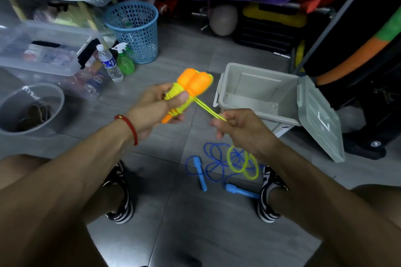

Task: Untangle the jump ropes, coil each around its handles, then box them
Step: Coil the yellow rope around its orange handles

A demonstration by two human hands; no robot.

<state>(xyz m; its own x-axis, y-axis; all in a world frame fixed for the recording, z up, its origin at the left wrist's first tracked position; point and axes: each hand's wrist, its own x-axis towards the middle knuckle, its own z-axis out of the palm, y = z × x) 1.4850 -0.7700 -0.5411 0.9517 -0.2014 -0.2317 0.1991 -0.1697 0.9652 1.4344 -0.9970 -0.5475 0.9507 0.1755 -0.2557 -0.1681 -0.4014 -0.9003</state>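
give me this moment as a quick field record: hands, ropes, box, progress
left hand: grips the orange handles, held side by side, yellow rope coiled round them
right hand: pinches the taut yellow strands leading from the coil
blue rope: loose on the floor, unwound, tangled with leftover yellow loops
blue handles: lying apart on the floor
grey box: open, lid hanging to its right, no rope visible inside
progress: yellow rope partly coiled; blue not started

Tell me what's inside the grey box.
The grey box shows only its bare floor and walls; the lid hangs open. Its near wall hides the front corner.
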